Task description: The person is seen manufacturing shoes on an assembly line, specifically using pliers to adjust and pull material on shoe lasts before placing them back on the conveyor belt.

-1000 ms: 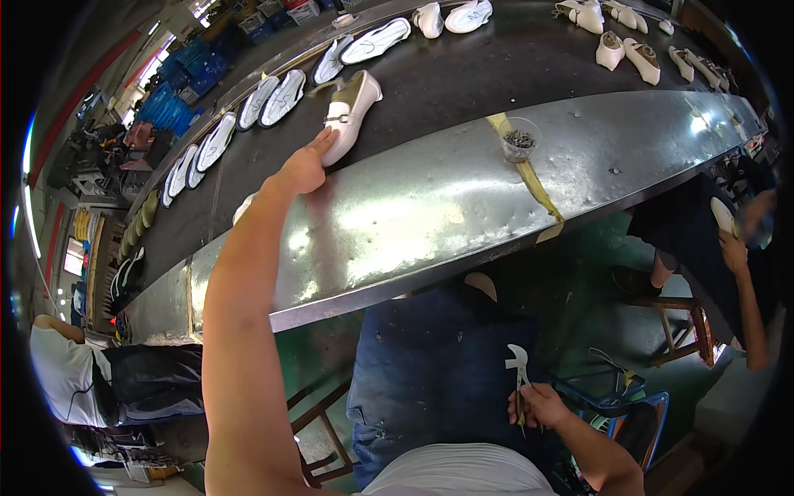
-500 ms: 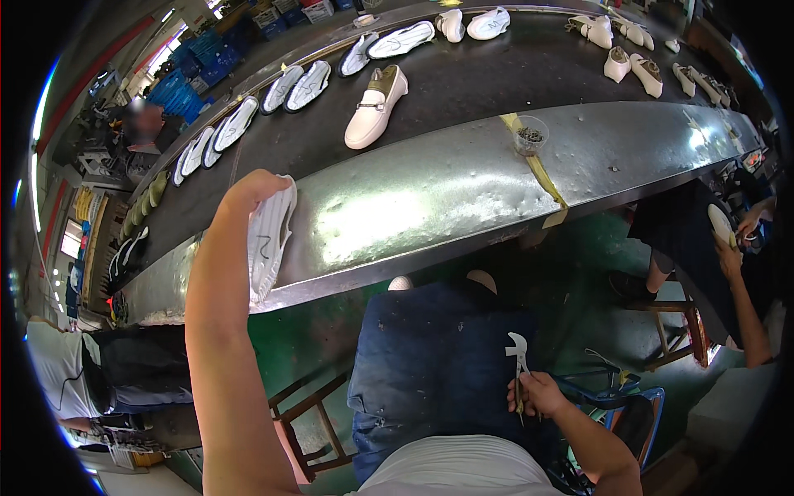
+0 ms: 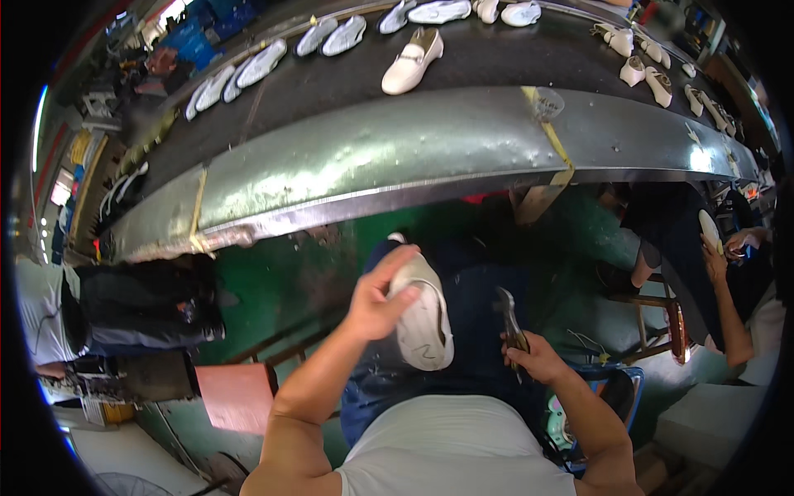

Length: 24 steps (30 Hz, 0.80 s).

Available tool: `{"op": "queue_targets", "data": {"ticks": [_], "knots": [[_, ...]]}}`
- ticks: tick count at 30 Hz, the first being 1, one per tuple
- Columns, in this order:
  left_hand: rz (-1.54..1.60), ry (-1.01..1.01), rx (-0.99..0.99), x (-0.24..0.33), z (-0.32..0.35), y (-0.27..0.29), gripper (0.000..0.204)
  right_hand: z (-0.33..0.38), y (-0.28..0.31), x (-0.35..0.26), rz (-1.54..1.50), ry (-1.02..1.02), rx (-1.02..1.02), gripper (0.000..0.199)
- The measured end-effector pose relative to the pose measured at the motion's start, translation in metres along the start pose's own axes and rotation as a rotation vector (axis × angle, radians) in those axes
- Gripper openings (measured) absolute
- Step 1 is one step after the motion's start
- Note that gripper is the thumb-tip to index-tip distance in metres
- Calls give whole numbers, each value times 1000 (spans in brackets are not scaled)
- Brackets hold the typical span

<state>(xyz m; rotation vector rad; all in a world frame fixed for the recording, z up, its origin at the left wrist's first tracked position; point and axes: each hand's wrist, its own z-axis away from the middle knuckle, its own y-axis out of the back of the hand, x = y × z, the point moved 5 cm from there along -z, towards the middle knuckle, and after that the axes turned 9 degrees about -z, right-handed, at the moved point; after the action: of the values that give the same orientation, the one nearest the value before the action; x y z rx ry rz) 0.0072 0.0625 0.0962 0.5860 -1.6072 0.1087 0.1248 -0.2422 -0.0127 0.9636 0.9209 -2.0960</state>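
My left hand [image 3: 379,296] grips a white shoe upper [image 3: 425,335] by one end, thumb on its face and fingers round the edge. The upper hangs over my lap, with a dark-edged opening along one side and a dark pen mark near its lower end. In my right hand [image 3: 539,357] is a pair of metal lasting pliers [image 3: 507,310], jaws pointing up, handles partly hidden by the fingers. The pliers are to the right of the upper and apart from it. A finished-looking white loafer [image 3: 407,70] stands on the dark bench belt beyond.
A metal bench edge [image 3: 331,169] curves across in front of me. On it sits a clear cup [image 3: 547,104] beside yellow tape. White shoe pieces [image 3: 343,37] line the belt's far side. A co-worker's hand [image 3: 715,260] is at the right; another person [image 3: 45,306] is at the left.
My left hand has brought the white upper from the metal bench edge back over my lap. The pliers stay in my right hand, turned slightly. The view has tilted downward.
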Motion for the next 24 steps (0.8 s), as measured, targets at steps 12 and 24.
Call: {"op": "queue_targets", "data": {"ticks": [12,24], "knots": [[-22,117,-177,-48,41,-34,57,15,-102,-68,515,118,-174,36],[-50,163,-5,-56,31,-34,45,-26,-91,-98,427,-197,-259,19]]}}
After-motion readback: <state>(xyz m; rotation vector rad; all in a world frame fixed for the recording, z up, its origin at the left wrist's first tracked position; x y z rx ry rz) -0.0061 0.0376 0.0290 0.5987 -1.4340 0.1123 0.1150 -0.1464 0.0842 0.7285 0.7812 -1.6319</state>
